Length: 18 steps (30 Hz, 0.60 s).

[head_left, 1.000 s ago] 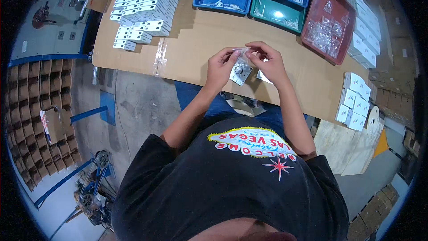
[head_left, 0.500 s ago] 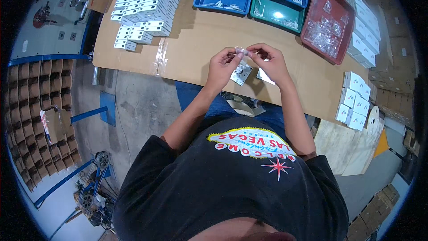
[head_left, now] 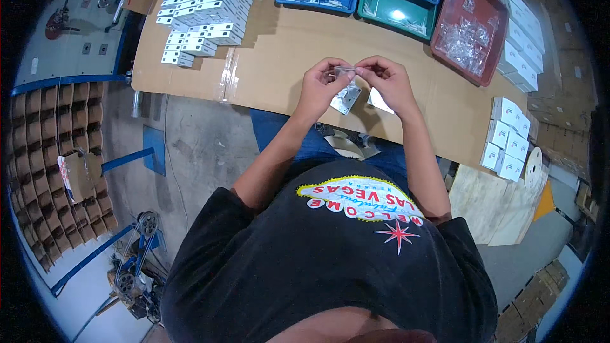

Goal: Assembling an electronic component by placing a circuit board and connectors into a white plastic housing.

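Observation:
Above the near part of the cardboard-covered table, a small clear plastic bag (head_left: 344, 70) is pinched between my two hands. My left hand (head_left: 321, 86) has its thumb and fingers closed on the bag's left side. The fingertips of my right hand (head_left: 390, 85) are closed on its right end, almost touching the left ones. Whether anything lies inside the bag is too small to tell. Just below my left hand rests a flat white piece with dark marks (head_left: 345, 100). Partly covered by my right hand is a plain white piece (head_left: 379, 101).
A red tray (head_left: 486, 3) of clear bags stands at right. Blue (head_left: 314, 7) and green (head_left: 394, 28) trays with small white pieces line the back. White boxes form a tall stack (head_left: 210, 0) at left; several smaller ones (head_left: 508, 136) sit at the right edge.
The clear bag shows more plainly between my hands. My fingers have shifted slightly on it, and both hands stay close together.

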Available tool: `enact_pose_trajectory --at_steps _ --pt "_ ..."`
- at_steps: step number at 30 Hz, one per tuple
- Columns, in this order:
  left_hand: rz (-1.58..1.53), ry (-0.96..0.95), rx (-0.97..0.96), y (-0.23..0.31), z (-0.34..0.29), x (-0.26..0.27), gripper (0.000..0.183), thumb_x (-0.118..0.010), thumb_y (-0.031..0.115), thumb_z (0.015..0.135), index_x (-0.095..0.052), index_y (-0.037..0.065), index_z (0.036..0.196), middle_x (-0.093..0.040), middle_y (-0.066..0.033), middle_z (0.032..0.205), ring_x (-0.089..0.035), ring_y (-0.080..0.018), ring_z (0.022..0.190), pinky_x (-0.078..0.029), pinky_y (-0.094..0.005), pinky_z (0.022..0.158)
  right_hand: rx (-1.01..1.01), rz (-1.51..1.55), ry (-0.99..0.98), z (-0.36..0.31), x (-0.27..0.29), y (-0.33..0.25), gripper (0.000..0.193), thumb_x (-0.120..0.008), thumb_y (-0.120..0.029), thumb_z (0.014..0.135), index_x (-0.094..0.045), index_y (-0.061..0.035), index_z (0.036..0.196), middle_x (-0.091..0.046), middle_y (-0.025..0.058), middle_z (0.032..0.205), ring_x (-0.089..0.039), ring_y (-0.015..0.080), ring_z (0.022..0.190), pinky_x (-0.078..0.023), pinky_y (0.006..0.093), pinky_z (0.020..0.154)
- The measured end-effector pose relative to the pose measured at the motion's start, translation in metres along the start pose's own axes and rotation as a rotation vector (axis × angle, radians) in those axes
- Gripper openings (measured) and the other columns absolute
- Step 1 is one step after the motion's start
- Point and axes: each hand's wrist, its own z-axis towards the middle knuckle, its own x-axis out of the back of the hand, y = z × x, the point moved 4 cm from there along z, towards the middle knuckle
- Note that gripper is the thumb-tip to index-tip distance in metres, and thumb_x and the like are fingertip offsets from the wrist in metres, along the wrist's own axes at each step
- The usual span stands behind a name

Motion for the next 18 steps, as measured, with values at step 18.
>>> enact_pose_trajectory --at_steps 18 --pt "0.038 0.009 0.057 0.003 0.000 -0.003 0.017 -0.068 0.011 0.102 -0.071 -0.002 0.112 -0.074 -0.0054 0.100 -0.067 -0.0083 0.088 -0.054 -0.0247 0.078 -0.033 0.040 -0.001 -0.001 0.006 0.005 0.015 -0.072 -0.011 0.097 -0.074 -0.0003 0.108 -0.073 0.0014 0.092 -0.060 0.0041 0.077 -0.046 0.0209 0.066"
